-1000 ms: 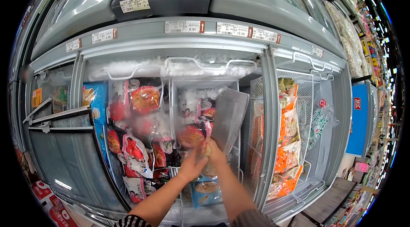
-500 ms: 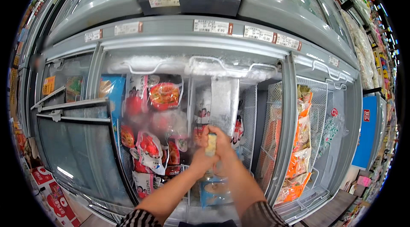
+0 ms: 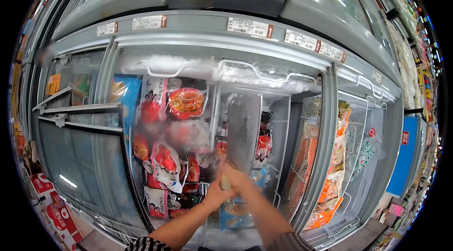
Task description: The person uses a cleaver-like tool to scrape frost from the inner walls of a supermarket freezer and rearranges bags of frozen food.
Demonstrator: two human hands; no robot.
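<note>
My right hand and my left hand are both closed, one against the other, around a pale, yellowish handle. Ahead of them extends a wide, flat grey metal blade, which looks like part of the same tool; where it meets the handle is hidden by my fingers and blur. The blade reaches over a white wire basket section of an open chest freezer. Just left of it lie red and white frozen food bags. Beneath my wrists is a blue package.
Thick white frost lines the far inner wall. A sliding glass lid covers the left side. Orange bags stand in a wire basket on the right, beyond a metal frame bar. Price labels run along the far rim.
Both hands have come lower and nearer to me, still closed on the handle. The blade has drawn back and turned from bright to darker grey. The view has shifted slightly.
</note>
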